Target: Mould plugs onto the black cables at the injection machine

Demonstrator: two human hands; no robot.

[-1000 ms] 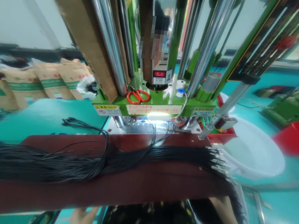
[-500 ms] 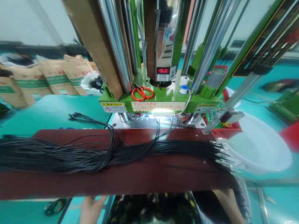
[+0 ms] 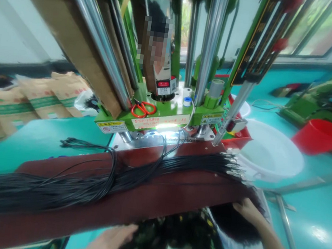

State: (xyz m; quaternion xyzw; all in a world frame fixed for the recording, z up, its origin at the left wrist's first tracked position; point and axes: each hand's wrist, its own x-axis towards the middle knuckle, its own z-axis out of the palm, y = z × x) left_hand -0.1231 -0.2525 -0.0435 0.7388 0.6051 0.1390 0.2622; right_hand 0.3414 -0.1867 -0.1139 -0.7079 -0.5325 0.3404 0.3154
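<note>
My right hand (image 3: 248, 211) is at the right front corner of the brown board, over a dark mass of black cables (image 3: 232, 227) in a white bag-like container. Its fingertips are partly hidden and blurred, so whether it holds a cable does not show. My left hand (image 3: 112, 242) is in front of the board, near my dark patterned clothing (image 3: 167, 231), its thumb and fingers apart and nothing seen between them. A long bundle of black cables (image 3: 134, 177) lies across the brown board (image 3: 174, 197), its silvery ends (image 3: 234, 164) pointing right. Some cables loop up towards the lit machine bed.
Behind the board stands a green machine (image 3: 198, 112) with steel columns. Orange-handled scissors (image 3: 143, 109) and a blue-and-white spool (image 3: 187, 101) rest on it. To the right are a white tub (image 3: 273, 149) and a red bucket (image 3: 323, 137). Paper sacks (image 3: 41, 96) stand at left.
The view has shifted, so the machine and board appear further left. My left hand has come up and right, towards my clothing. My right hand stays by the black cables at the board's corner.
</note>
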